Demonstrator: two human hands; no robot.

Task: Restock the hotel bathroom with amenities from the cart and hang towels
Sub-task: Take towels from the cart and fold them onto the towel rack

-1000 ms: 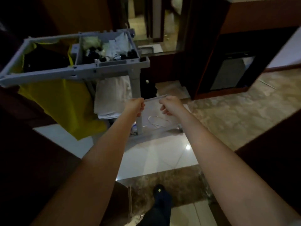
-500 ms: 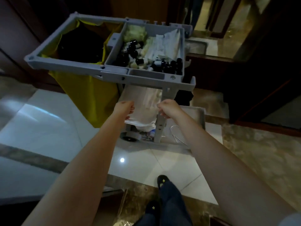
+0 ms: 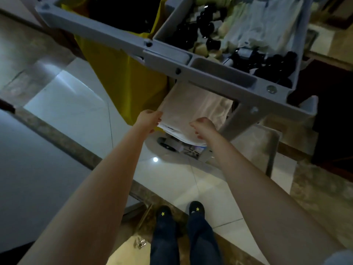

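Under the cart [image 3: 210,78], left hand [image 3: 150,119] grips towels [image 3: 187,108].

Dim, bluish indoor light; small bright glare spot on glossy white floor tiles [image 3: 76,115]; wide-angle edge bending; dark corners; soft detail.

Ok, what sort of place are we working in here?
Probably a hotel hallway or room entrance: a grey housekeeping cart with a yellow bag, its tray holding small dark bottles, and folded white linens stacked beneath the tray.

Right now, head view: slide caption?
Left hand grips folded towels in the cart below its amenity tray; right hand alongside.
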